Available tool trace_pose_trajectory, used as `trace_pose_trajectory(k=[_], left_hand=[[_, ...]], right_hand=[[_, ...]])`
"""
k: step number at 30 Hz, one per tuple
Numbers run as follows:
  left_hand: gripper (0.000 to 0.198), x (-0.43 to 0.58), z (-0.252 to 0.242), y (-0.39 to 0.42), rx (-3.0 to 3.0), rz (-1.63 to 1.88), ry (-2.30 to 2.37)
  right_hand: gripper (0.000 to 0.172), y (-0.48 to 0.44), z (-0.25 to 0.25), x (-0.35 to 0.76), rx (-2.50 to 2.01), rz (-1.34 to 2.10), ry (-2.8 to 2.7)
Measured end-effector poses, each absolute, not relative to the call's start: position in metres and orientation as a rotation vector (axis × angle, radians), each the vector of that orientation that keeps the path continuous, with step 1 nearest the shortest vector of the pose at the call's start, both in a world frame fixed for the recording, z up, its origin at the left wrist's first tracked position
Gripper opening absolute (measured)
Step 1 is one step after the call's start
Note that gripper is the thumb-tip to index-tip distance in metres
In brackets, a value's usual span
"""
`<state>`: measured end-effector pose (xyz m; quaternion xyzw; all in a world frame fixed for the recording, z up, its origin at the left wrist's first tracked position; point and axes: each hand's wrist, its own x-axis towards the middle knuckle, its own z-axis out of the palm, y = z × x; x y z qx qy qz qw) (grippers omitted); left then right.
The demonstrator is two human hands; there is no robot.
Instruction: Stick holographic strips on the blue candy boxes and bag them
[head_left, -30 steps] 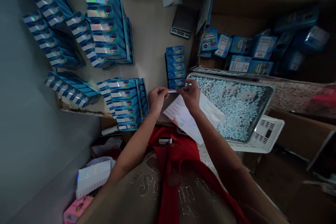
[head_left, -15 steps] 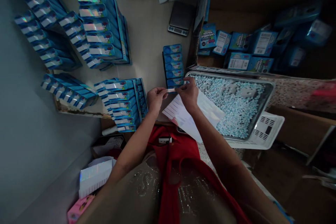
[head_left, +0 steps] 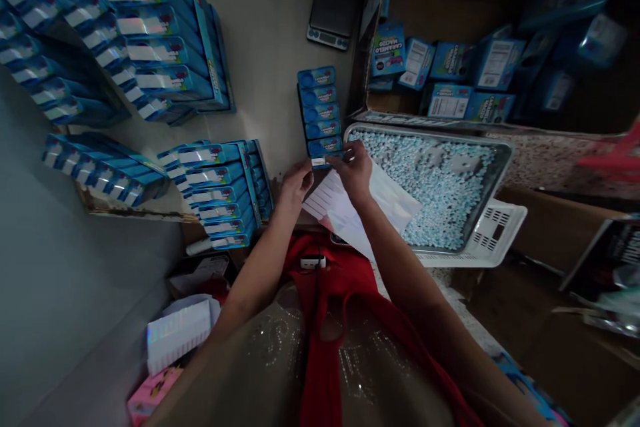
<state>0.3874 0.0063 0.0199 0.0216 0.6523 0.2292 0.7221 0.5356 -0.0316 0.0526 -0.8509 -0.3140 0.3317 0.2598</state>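
Note:
A small white sticker strip (head_left: 319,161) lies against the nearest blue candy box (head_left: 325,145) in a short row of boxes. My right hand (head_left: 354,173) pinches the strip's right end, its other fingers resting by the row's front corner. Just beside the strip's left end is my left hand (head_left: 297,181), its fingers curled with a gap between thumb and fingertips. Under my right wrist lies a sheet of white stickers (head_left: 345,203), part of it covered by the forearm.
Blue boxes (head_left: 220,193) stand stacked on the left. A metal tray of pale blue candies (head_left: 435,187) sits at right on a white crate (head_left: 505,233). Behind it, a cardboard carton (head_left: 395,103) holds more blue boxes. A small scale (head_left: 333,10) lies farther back.
The strip, held taut between both hands before, now lies at the front of the nearest box. My left fingers have come off its left end. The whole view has shifted slightly.

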Motion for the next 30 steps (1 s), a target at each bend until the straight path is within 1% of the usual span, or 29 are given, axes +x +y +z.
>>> trace_pose_trajectory(k=[3, 5, 7, 8, 9, 11, 13, 15, 17, 21, 22, 23, 26, 27, 28, 30], left_hand=[[0.015, 0.395, 0.012, 0.006, 0.202, 0.484, 1.552], [0.013, 0.396, 0.011, 0.003, 0.437, 0.489, 1.685], [0.007, 0.394, 0.015, -0.004, 0.735, 0.479, 1.787], [0.005, 0.392, 0.018, -0.010, 0.883, 0.464, 1.807], [0.007, 0.391, 0.022, -0.016, 1.015, 0.448, 1.804], [0.015, 0.391, 0.029, -0.031, 1.216, 0.419, 1.754], [0.014, 0.398, 0.033, -0.043, 1.354, 0.393, 1.657], [0.017, 0.409, 0.035, -0.052, 1.418, 0.357, 1.567], [0.020, 0.419, 0.034, -0.056, 1.395, 0.321, 1.539], [0.011, 0.423, 0.035, -0.057, 1.285, 0.340, 1.504], [0.010, 0.421, 0.037, -0.056, 1.265, 0.352, 1.490], [0.010, 0.419, 0.040, -0.056, 1.251, 0.360, 1.482], [0.009, 0.413, 0.048, -0.055, 1.294, 0.376, 1.501], [0.006, 0.413, 0.049, -0.055, 1.336, 0.375, 1.503], [0.002, 0.413, 0.051, -0.055, 1.383, 0.368, 1.499], [0.007, 0.416, 0.051, -0.056, 1.466, 0.345, 1.478]], right_hand=[[0.031, -0.031, 0.049, 0.539, -2.256, 0.903, -0.911], [0.028, -0.033, 0.047, 0.547, -2.180, 1.022, -0.850], [0.030, -0.040, 0.045, 0.559, -2.097, 1.219, -0.717], [0.032, -0.047, 0.045, 0.566, -2.088, 1.276, -0.668], [0.034, -0.055, 0.045, 0.574, -2.110, 1.281, -0.649], [0.035, -0.076, 0.044, 0.589, -2.223, 1.137, -0.686], [0.035, -0.095, 0.042, 0.599, -2.361, 0.894, -0.806], [0.042, -0.108, 0.038, 0.603, -2.448, 0.740, -0.952], [0.050, -0.109, 0.034, 0.605, -2.469, 0.674, -1.128], [0.063, -0.091, 0.033, 0.612, -2.303, 0.721, -1.445], [0.062, -0.086, 0.033, 0.616, -2.228, 0.781, -1.496], [0.058, -0.081, 0.033, 0.620, -2.149, 0.865, -1.513], [0.035, -0.073, 0.031, 0.630, -1.961, 1.099, -1.378], [0.031, -0.073, 0.030, 0.632, -1.929, 1.133, -1.320], [0.031, -0.073, 0.029, 0.633, -1.916, 1.146, -1.278], [0.034, -0.075, 0.029, 0.632, -1.947, 1.107, -1.208]])
